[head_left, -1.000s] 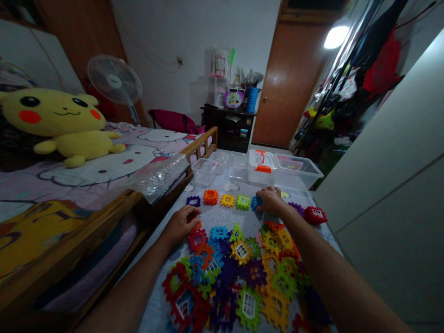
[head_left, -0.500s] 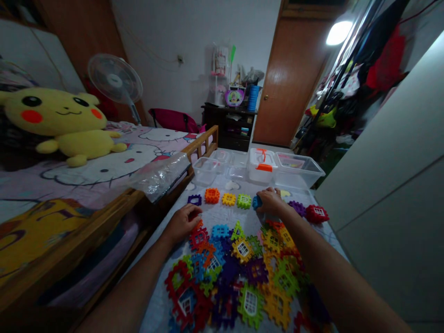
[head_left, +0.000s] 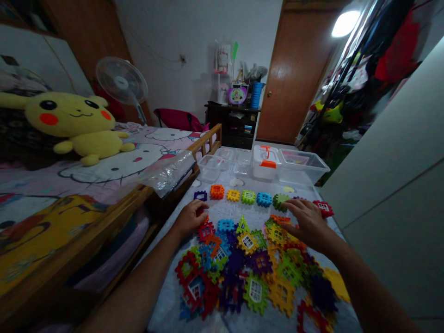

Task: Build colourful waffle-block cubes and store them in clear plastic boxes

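Note:
A row of toothed plastic building blocks runs across the bed-like surface. From left it has dark blue [head_left: 200, 195], orange [head_left: 217, 191], yellow [head_left: 233, 195], lime [head_left: 248, 197], blue [head_left: 264, 199], green [head_left: 280, 202] and red [head_left: 323, 208] blocks. My right hand [head_left: 307, 219] is open, palm down, fingertips beside the green block; it mostly hides a purple block behind it. Just below the dark blue block, my left hand [head_left: 190, 218] rests with fingers loosely bent and apart, near red pieces [head_left: 206, 231]. A pile of toothed panels [head_left: 262, 262], some with white window inserts, lies between my forearms.
Behind the row stand clear plastic bins [head_left: 301, 169] and a lidded box [head_left: 266, 163] with orange handles. A wooden bed rail [head_left: 138, 203] borders the left, a pale cabinet [head_left: 391, 185] the right. A yellow plush toy [head_left: 90, 138] sits on the bed.
My right hand has let go of the blue block and moved right with its fingers spread. The blue and green blocks now show. My left hand stays near the row's left end.

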The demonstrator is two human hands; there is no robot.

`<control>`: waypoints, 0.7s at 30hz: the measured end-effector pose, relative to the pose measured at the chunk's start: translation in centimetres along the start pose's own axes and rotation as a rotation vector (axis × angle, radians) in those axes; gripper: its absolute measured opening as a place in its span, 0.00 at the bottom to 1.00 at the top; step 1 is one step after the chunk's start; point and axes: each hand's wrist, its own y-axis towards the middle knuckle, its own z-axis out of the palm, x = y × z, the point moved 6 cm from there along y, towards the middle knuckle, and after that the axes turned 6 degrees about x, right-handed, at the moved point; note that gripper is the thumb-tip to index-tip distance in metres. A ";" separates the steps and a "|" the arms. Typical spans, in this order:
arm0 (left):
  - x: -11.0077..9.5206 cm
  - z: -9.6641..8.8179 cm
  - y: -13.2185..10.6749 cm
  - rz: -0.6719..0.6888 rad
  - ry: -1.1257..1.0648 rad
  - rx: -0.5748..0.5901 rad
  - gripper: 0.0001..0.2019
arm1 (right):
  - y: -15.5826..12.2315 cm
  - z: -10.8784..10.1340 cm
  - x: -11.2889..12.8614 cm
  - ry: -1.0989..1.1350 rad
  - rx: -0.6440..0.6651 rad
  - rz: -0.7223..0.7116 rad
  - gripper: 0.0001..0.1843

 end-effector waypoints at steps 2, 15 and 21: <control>-0.7 -0.2 -0.1 0.018 0.002 -0.009 0.10 | -1.9 0.6 0.0 0.026 -0.022 -0.008 0.23; -8.6 -1.3 -4.0 0.155 0.129 0.473 0.24 | -4.2 3.8 0.2 0.206 -0.118 -0.029 0.18; -6.5 -1.1 -11.0 0.076 0.139 0.504 0.56 | -4.4 4.2 -1.0 0.262 -0.120 0.029 0.18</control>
